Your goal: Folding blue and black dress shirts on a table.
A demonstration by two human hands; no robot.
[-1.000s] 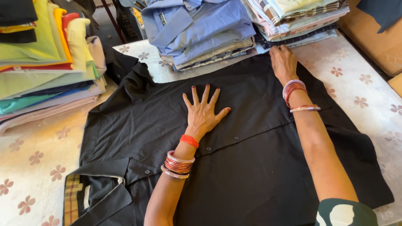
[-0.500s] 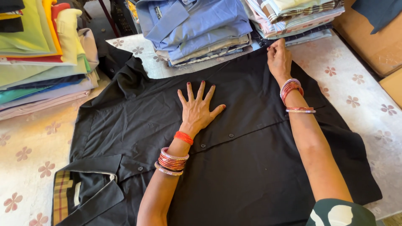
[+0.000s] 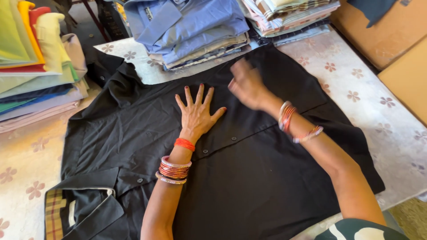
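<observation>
While my left hand [image 3: 198,113] stays flat and open on the black button-front cotton shirt [image 3: 213,169] spread across the floral-print table cover [image 3: 378,115], my right hand [image 3: 247,84] has left the shirt's far hem and swept toward the middle; blurred, its grip cannot be told. Smoothing appears under way. Beyond the shirt sit folded blue shirts [image 3: 191,26]; right of it, plain brown cardboard boxes [image 3: 391,35]. The collar's inner label [image 3: 72,212] is pale.

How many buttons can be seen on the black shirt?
4 on the black shirt, along its placket: button near the collar, button, button, button below the right hand. The hands may hide others.
</observation>
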